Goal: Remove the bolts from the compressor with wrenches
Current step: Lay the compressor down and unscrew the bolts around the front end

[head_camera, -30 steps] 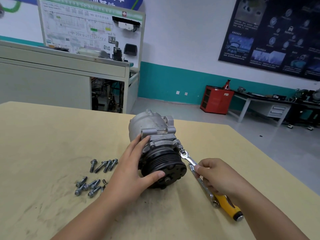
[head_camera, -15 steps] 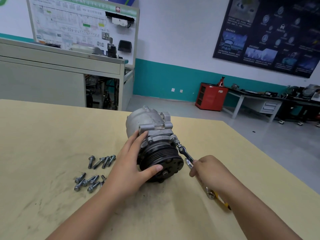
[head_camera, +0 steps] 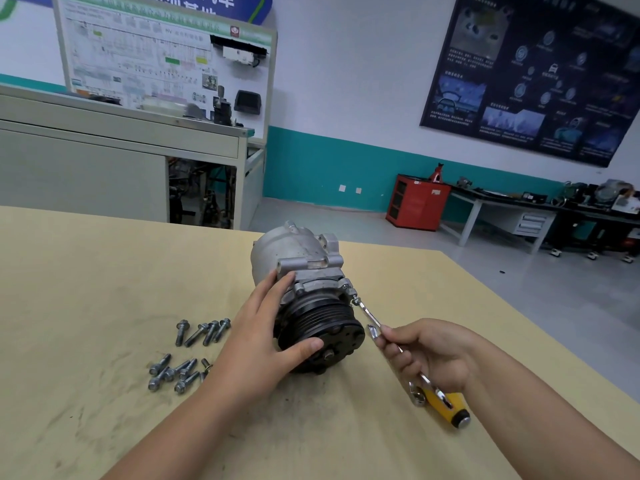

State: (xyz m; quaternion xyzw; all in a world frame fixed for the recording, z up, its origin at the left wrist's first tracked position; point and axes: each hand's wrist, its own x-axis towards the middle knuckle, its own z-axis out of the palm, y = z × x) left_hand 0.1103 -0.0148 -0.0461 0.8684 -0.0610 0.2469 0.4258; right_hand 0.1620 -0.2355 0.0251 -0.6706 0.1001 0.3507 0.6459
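Observation:
A silver compressor [head_camera: 294,251] with a black pulley [head_camera: 322,337] lies on the tan table [head_camera: 104,271], pulley end towards me. My left hand [head_camera: 266,334] holds it from the left, fingers on the housing and thumb across the pulley face. My right hand [head_camera: 429,351] grips a slim steel wrench [head_camera: 369,315] whose head sits on a bolt [head_camera: 354,296] at the compressor's right flange. A second wrench lies under that hand.
Several loose bolts [head_camera: 194,351] lie in two groups left of the compressor. A yellow-handled tool [head_camera: 446,405] lies on the table under my right wrist. The table's right edge [head_camera: 540,327] runs diagonally close to my right arm. Benches and a red cabinet [head_camera: 417,202] stand far behind.
My right hand has swung the wrench handle slightly on the bolt. My left hand keeps its hold on the compressor. The head camera shifted a little.

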